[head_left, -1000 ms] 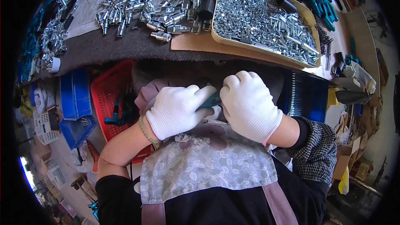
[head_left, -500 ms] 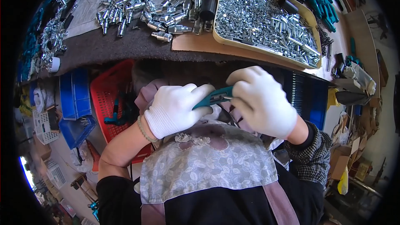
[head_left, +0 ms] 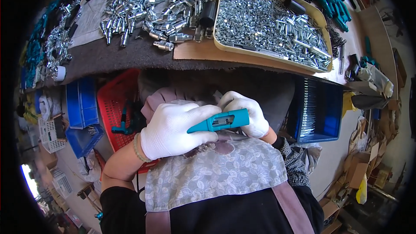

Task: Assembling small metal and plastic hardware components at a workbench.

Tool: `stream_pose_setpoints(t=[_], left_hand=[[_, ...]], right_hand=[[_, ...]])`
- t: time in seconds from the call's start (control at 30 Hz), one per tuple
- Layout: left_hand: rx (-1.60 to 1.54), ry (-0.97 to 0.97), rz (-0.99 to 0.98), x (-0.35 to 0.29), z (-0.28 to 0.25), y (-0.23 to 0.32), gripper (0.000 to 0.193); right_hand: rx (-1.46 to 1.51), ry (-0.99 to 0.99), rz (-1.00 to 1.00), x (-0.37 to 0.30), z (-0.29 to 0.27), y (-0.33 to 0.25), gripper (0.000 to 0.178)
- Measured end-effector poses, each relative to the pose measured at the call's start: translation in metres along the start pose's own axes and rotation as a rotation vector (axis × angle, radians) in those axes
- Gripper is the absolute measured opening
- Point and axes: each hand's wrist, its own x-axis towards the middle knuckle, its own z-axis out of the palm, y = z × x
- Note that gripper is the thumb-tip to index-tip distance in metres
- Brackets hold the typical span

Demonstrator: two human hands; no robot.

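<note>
Nearest: 1 floral apron [head_left: 216, 171], prob. worn for protection. Just past it, 2 white-gloved hands. L hand [head_left: 170, 130] grasps 1 teal housing [head_left: 213, 124] by its tapered end, digits above & below, slot facing the wearer, prob. so the opening's easy to see. R hand [head_left: 251, 115] sits behind the wide end, fingers curled; can't tell if it grips anything. Beyond, L side: 1 red basket [head_left: 108, 99] w/ min. 1 teal-&-black part, plus min. 2 blue bins; R side: 1 blue bin [head_left: 320, 138] w/ thin rods, too many to count. Farthest, on the tabletop [head_left: 190, 53]: 1 cream tray [head_left: 264, 58] of loose metal bits, uncountable, rim prob. preventing spills; metal fittings [head_left: 130, 11] heaped L of it, dozens.
</note>
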Motion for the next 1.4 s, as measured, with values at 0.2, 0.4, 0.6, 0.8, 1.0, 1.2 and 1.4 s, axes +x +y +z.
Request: stream_pose_setpoints(t=[0.2,0.4,0.6,0.8,1.0,1.2,1.4], left_hand=[[-0.004,-0.013,-0.018,0.0,0.003,0.002,0.044],[0.039,-0.038,-0.017,0.001,0.005,-0.001,0.044],[0.117,-0.085,-0.056,-0.001,0.002,-0.001,0.053],[0.257,-0.1,-0.021,-0.004,0.006,-0.007,0.054],[0.214,0.032,0.024,0.0,0.02,-0.02,0.049],[-0.134,-0.144,-0.131,0.007,0.001,-0.017,0.047],[-0.368,-0.114,-0.287,0.009,0.005,-0.017,0.042]], right_hand=[[0.211,0.019,-0.004,0.0,0.01,0.014,0.011],[0.3,0.051,-0.022,-0.003,0.017,0.024,0.011],[0.17,0.107,0.334,-0.015,0.009,0.011,0.025],[0.385,0.087,0.415,-0.015,0.006,-0.027,0.045],[0.266,0.193,0.615,0.001,0.003,-0.044,0.047],[-0.376,-0.063,0.213,0.012,-0.032,-0.087,0.029],[-1.543,0.541,-0.186,0.023,-0.127,-0.14,0.029]])
